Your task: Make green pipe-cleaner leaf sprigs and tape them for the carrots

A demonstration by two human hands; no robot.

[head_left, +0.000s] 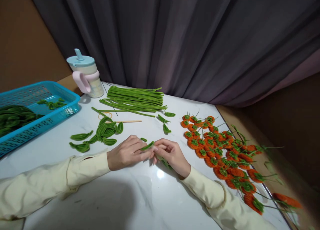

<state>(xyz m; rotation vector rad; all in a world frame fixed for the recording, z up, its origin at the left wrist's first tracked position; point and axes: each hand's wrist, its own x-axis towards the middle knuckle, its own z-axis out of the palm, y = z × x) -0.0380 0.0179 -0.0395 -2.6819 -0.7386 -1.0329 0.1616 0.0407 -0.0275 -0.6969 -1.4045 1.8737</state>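
My left hand (130,152) and my right hand (172,155) meet at the middle of the table. Between their fingertips is a green pipe-cleaner leaf (147,145), pinched by both. Another green piece shows partly under my right hand, and a short green bit (143,139) lies just beyond my left fingers. Left of my hands rests a loose pile of green pipe-cleaner leaves (102,131). A few more leaves (165,123) lie farther back. My fingers hide part of the held leaf.
A bundle of green pipe cleaners (136,98) lies at the back, near a thin wooden stick (127,121). Many orange pipe-cleaner pieces with green tops (212,143) cover the right side. A blue basket (72,102) and a lidded cup (96,85) stand left, before a dark curtain (160,40).
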